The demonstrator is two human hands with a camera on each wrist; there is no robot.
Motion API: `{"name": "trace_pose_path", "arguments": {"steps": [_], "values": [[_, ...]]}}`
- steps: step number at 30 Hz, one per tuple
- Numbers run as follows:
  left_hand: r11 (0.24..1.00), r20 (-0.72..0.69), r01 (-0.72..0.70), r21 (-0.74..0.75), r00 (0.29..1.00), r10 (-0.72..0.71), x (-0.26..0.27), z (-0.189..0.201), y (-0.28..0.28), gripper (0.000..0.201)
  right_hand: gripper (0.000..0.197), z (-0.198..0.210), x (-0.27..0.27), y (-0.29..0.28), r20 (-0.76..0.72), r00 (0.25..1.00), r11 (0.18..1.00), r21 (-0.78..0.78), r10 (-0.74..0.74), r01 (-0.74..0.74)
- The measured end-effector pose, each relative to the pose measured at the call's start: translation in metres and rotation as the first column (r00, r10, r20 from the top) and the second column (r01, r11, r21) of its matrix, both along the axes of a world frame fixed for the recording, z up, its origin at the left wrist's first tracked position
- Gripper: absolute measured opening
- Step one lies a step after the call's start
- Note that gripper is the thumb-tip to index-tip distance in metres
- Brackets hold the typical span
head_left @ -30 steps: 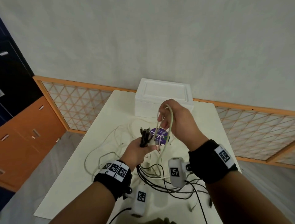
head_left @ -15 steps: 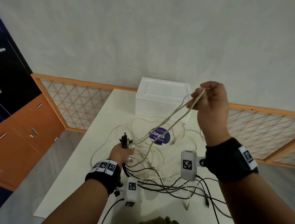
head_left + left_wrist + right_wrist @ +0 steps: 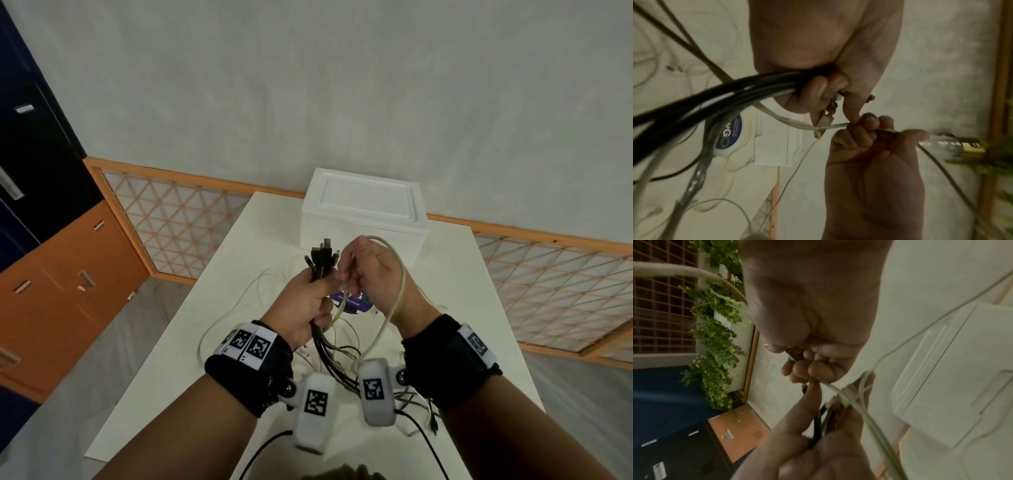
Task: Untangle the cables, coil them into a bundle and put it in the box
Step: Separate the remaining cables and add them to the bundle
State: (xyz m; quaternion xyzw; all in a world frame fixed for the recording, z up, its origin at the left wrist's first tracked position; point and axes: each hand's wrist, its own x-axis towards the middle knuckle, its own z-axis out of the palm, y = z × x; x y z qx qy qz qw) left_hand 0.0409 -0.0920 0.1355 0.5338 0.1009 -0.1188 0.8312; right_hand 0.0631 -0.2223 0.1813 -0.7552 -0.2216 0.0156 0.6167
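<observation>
Above the table [image 3: 219, 308], both hands (touching) grip cables [image 3: 320, 263].

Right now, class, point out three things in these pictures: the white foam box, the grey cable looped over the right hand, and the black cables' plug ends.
white foam box [image 3: 363, 202], head view, on its closed lid.
grey cable [image 3: 400, 284], head view, on the loop beside the right hand.
black plug ends [image 3: 320, 257], head view, on the cluster above the left hand.

black cables [image 3: 322, 263] bunched upright, box [image 3: 363, 212] closed.
</observation>
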Motion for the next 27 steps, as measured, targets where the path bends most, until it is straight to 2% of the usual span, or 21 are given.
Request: {"name": "trace_pose_path", "arguments": {"steps": [2, 5, 8, 11, 14, 16, 17, 18, 19, 21, 22, 23, 25, 27], "values": [[0.997, -0.099, -0.014, -0.073, 0.995, 0.006, 0.001, 0.000, 0.001, 0.016, 0.050, -0.001, 0.000, -0.001, -0.011, 1.000, 0.999, 0.031, 0.011, -0.011], [0.994, -0.240, 0.053, -0.097, 0.968, -0.075, -0.003, 0.001, 0.005, 0.025, 0.049, -0.002, -0.002, -0.004, -0.044, 0.997, 0.998, 0.044, 0.056, -0.054], [0.990, -0.251, 0.067, -0.122, 0.963, -0.097, -0.004, -0.002, 0.004, 0.023, 0.044, -0.002, -0.006, -0.003, -0.039, 0.996, 0.997, -0.006, 0.076, -0.076], [0.988, -0.218, 0.017, -0.156, 0.975, -0.051, 0.000, -0.012, 0.003, 0.026, 0.033, -0.003, -0.010, -0.003, -0.117, 0.992, 0.999, 0.015, 0.050, -0.049], [0.996, -0.173, -0.037, -0.076, 0.985, 0.024, 0.002, -0.020, 0.003, 0.029, 0.014, -0.015, -0.006, -0.002, -0.110, 0.994, 0.987, -0.160, 0.003, -0.020], [0.999, -0.145, -0.052, 0.015, 0.988, 0.054, 0.004, -0.024, 0.004, 0.036, 0.016, -0.026, -0.002, -0.004, -0.001, 0.999, 0.932, -0.362, -0.037, 0.034], [0.995, -0.134, -0.071, 0.065, 0.988, 0.079, 0.006, -0.028, 0.006, 0.040, 0.016, -0.028, -0.002, -0.004, 0.049, 0.997, 0.907, -0.414, -0.058, 0.073], [0.988, -0.129, -0.098, 0.116, 0.985, 0.113, 0.008, -0.032, 0.008, 0.044, 0.016, -0.028, -0.002, -0.005, 0.074, 0.993, 0.906, -0.407, -0.093, 0.115], [0.979, -0.128, -0.128, 0.157, 0.981, 0.149, 0.010, -0.036, 0.012, 0.045, 0.018, -0.025, -0.002, -0.007, 0.047, 0.989, 0.937, -0.318, -0.139, 0.147], [0.957, -0.154, -0.186, 0.223, 0.963, 0.223, 0.014, -0.047, 0.022, 0.042, 0.024, -0.013, -0.003, -0.012, -0.119, 0.980, 0.984, 0.056, -0.159, 0.166], [0.944, -0.169, -0.207, 0.255, 0.952, 0.254, 0.014, -0.053, 0.028, 0.039, 0.026, -0.004, -0.001, -0.018, -0.146, 0.975, 0.959, 0.205, -0.168, 0.196], [0.931, -0.181, -0.225, 0.289, 0.942, 0.284, 0.015, -0.060, 0.034, 0.036, 0.029, 0.003, 0.003, -0.026, -0.122, 0.969, 0.928, 0.285, -0.214, 0.241], [0.903, -0.202, -0.250, 0.350, 0.921, 0.333, 0.015, -0.073, 0.047, 0.031, 0.033, 0.020, 0.012, -0.044, 0.046, 0.917, 0.893, 0.254, -0.396, 0.372], [0.860, -0.201, -0.267, 0.434, 0.902, 0.381, 0.015, -0.086, 0.057, 0.028, 0.025, 0.036, 0.016, -0.062, 0.336, 0.785, 0.852, 0.140, -0.520, 0.505]]}}
